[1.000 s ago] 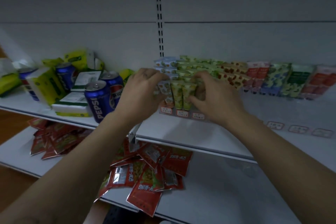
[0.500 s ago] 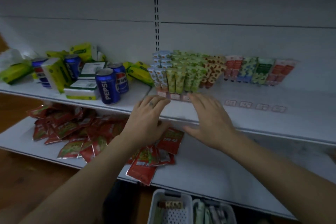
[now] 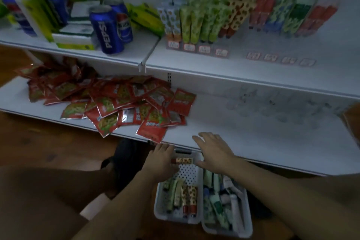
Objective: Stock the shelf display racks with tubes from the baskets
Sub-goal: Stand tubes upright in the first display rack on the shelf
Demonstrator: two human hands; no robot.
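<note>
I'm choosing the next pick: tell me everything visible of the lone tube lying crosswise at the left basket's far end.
The tube is small, orange-yellow with dark spots, seemingly soft plastic, reddish end pointing left. It lies flat, crosswise on the perforated floor of the white left basket, apart from the other tubes. The left hand meets its reddish end; whether it holds the tube is unclear.

Left hand (image 3: 162,161) touching spotted tube (image 3: 183,160) in white basket (image 3: 176,220); right hand (image 3: 214,152) spread just beside.

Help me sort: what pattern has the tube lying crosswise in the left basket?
The tube shows brown-orange spots on cream; head view.
</note>
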